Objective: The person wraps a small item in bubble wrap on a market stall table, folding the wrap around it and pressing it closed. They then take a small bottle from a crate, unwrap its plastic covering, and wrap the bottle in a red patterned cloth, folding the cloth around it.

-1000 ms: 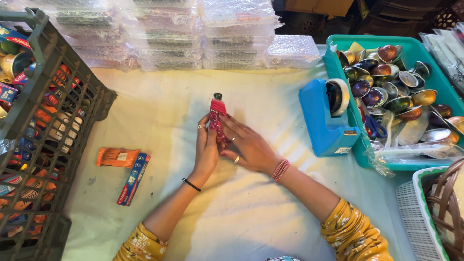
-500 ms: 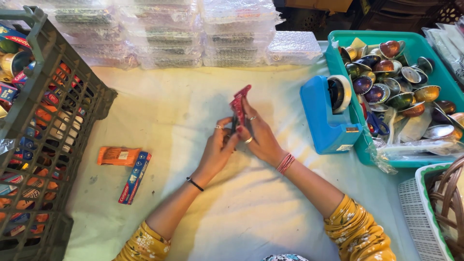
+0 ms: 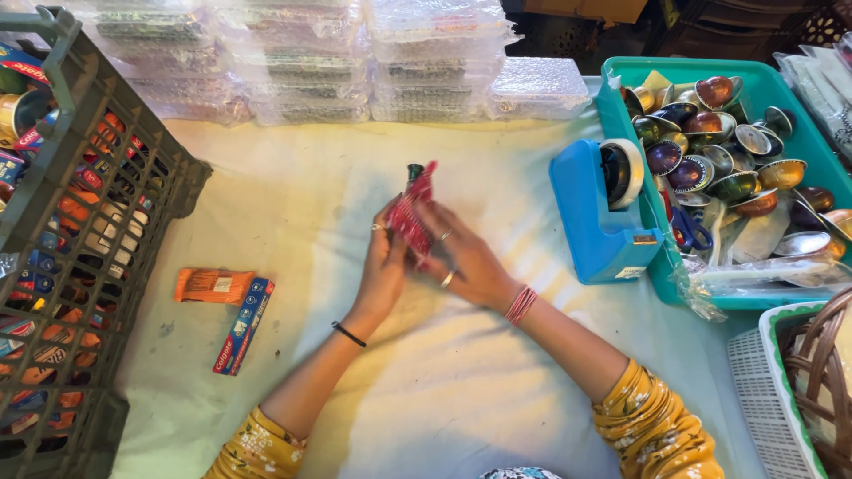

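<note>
Left hand [image 3: 383, 270] and right hand [image 3: 461, 262] both closed on a red pouch [image 3: 412, 213] (dark cap, seemingly), blue tape dispenser [image 3: 599, 222] nearby

both hands meet at the middle of a white cloth-covered table [image 3: 266, 195]: the left hand [image 3: 383, 270] and the right hand [image 3: 461, 257] hold a small red packet [image 3: 414, 215] between them, a dark cap at its top. just right stands a blue tape dispenser [image 3: 603, 217] against a green tray [image 3: 621, 115] of shiny bowls. left lie an orange packet [image 3: 213, 286], a toothpaste box [image 3: 243, 325] and a grey crate [image 3: 115, 177].
</note>
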